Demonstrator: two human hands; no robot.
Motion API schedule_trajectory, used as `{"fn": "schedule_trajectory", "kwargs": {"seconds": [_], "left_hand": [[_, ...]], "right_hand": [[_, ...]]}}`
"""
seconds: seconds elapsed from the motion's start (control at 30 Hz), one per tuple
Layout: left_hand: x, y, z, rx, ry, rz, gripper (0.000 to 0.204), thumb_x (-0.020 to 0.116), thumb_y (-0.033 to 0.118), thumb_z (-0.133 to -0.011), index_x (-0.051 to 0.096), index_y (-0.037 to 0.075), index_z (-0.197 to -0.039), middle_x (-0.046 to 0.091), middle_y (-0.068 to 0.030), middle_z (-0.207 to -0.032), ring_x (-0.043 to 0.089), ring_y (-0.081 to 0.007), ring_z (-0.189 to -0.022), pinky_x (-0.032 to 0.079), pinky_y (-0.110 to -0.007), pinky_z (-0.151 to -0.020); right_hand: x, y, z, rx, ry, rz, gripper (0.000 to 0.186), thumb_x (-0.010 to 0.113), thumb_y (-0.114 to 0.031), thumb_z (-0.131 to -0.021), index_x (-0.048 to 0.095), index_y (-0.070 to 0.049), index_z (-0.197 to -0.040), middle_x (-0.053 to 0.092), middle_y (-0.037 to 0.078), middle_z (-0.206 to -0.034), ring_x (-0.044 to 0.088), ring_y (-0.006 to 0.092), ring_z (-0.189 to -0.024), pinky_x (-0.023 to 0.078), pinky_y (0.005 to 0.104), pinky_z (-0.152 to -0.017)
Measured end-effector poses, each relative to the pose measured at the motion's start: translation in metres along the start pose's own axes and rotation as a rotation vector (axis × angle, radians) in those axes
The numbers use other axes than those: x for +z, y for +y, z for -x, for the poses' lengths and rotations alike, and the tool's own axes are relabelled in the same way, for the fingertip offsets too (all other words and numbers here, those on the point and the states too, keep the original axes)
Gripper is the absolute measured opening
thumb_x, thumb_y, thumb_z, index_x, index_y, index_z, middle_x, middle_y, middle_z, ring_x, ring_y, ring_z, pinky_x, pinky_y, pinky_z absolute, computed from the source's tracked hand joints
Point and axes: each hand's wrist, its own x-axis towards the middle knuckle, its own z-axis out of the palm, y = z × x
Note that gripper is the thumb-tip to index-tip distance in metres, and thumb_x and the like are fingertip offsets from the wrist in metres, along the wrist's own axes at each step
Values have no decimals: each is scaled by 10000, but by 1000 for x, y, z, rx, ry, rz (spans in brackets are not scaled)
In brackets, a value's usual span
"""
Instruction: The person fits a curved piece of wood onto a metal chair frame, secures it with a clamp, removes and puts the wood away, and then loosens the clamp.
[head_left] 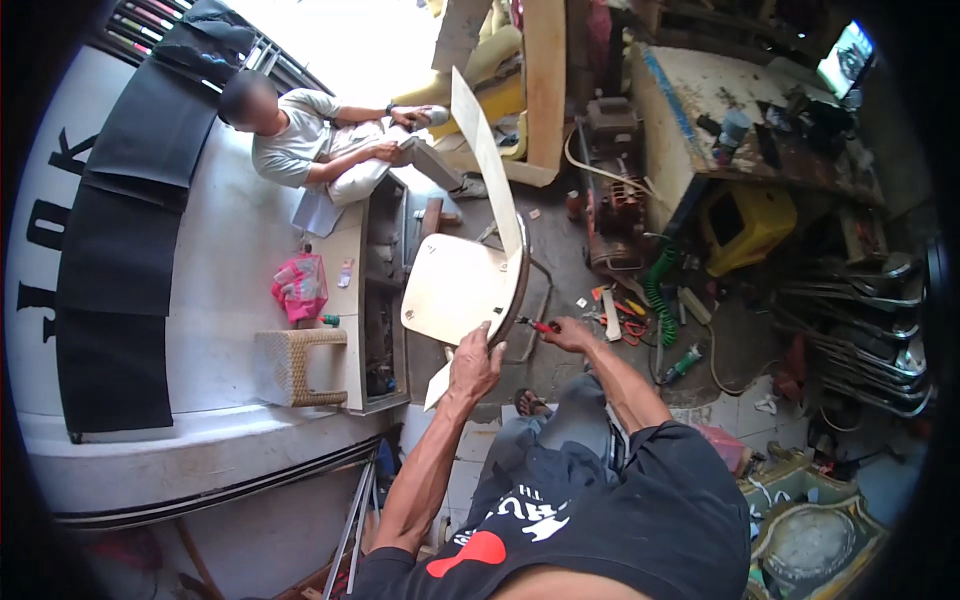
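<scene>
A pale, rounded-square seat panel with small marks near its corners (455,285) stands in front of the person, a curved dark rim along its right side. The left hand (476,365) is at the panel's lower right edge, fingers bent over it and apparently pinching it, which would steady it against the tool's pull. The right hand (568,335) is closed around red-handled pliers (541,326), their dark nose turned toward the panel's right edge, a grip that suits squeezing there; whether they bite anything is too small to tell. A long pale, flexible-looking strip (485,150) rises from the panel's upper right, its far end free.

Right of the panel, loose orange-and-red hand tools (630,315) lie on the floor, seemingly for easy reach, beside a coiled green hose (662,280). Left of the panel is a tan woven stool (300,368); a seated co-worker (310,150) is beyond its upper left.
</scene>
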Motion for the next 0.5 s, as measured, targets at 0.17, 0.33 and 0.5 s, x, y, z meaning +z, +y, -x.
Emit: {"fn": "schedule_trajectory", "kwargs": {"seconds": [0.17,0.33,0.5], "left_hand": [[11,8,-44,-229,-187,10,512,656,290,-866,514,-20,-1248,627,-252,-1079,615,-408,-991,497,-458,-844],[18,23,-66,-315,-243,23,450,654,174,-794,587,158,-1239,658,-181,-975,623,-414,-909,505,-460,-762],[9,22,-68,-383,-228,-94,492,657,147,-782,573,162,-1267,662,-174,-978,638,-400,-872,516,-454,-747]], "right_hand": [[7,4,-50,116,-693,-635,435,657,-405,-885,674,4,-1034,671,99,-797,635,166,-688,500,310,-597],[18,21,-98,119,-1307,-756,335,634,-327,-925,676,-18,-801,613,41,-687,581,130,-534,477,271,-493],[42,-15,-63,-123,-168,-43,185,634,-201,-774,601,-45,-866,665,244,-788,662,432,-827,490,549,-711]]}}
